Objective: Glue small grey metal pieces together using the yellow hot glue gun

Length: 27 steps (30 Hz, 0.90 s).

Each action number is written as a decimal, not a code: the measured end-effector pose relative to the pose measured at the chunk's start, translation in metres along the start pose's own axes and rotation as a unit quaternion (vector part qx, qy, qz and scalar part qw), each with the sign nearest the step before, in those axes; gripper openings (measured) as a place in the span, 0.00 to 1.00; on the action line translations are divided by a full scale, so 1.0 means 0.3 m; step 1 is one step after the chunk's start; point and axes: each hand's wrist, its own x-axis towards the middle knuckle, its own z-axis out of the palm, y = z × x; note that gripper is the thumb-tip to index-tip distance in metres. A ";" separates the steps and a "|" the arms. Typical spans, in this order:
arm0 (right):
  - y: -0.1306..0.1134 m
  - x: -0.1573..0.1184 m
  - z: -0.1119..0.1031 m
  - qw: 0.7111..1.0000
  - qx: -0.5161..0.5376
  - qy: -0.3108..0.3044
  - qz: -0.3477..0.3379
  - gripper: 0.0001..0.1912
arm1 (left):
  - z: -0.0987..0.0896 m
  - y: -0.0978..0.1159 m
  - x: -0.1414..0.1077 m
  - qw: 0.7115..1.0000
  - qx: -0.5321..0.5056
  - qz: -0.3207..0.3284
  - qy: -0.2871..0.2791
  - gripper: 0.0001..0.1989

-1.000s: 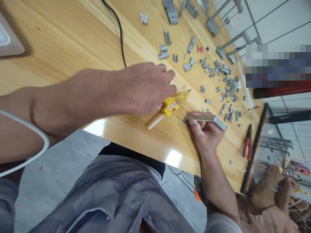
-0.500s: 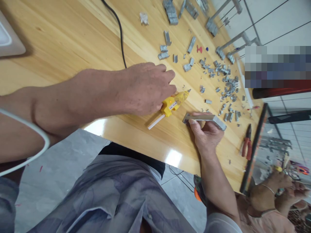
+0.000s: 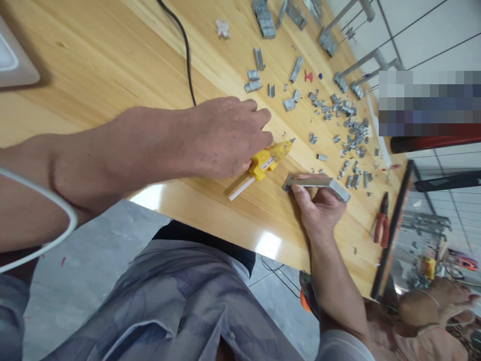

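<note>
The left hand (image 3: 225, 138) is curled closed around the yellow glue gun (image 3: 265, 161), its grip hidden beneath the palm. The right hand (image 3: 323, 210) pinches a grey metal piece (image 3: 340, 191) between thumb and fingers, just right of the gun. The nozzle (image 3: 293, 141) points beyond that hand's thumb; if it is hot, a swing toward the right hand could burn the fingers. The pinch looks narrow, so a push on one end of the piece could twist it loose. Small metal parts (image 3: 359, 134) lie beyond the right hand, where a careless sweep could scatter them. The black cable (image 3: 187, 45) beyond the left hand could snag if pulled.
</note>
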 end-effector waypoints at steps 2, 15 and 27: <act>-0.001 0.000 0.001 1.000 0.007 0.000 -0.002 0.03 | -0.004 0.000 0.000 1.000 0.001 -0.001 -0.010 0.20; 0.011 -0.005 0.001 1.000 0.019 0.002 -0.002 0.05 | -0.001 -0.001 0.005 1.000 -0.002 -0.001 -0.025 0.18; 0.015 -0.006 0.002 1.000 0.008 0.004 -0.003 0.03 | 0.017 -0.004 0.004 1.000 -0.023 -0.006 -0.008 0.16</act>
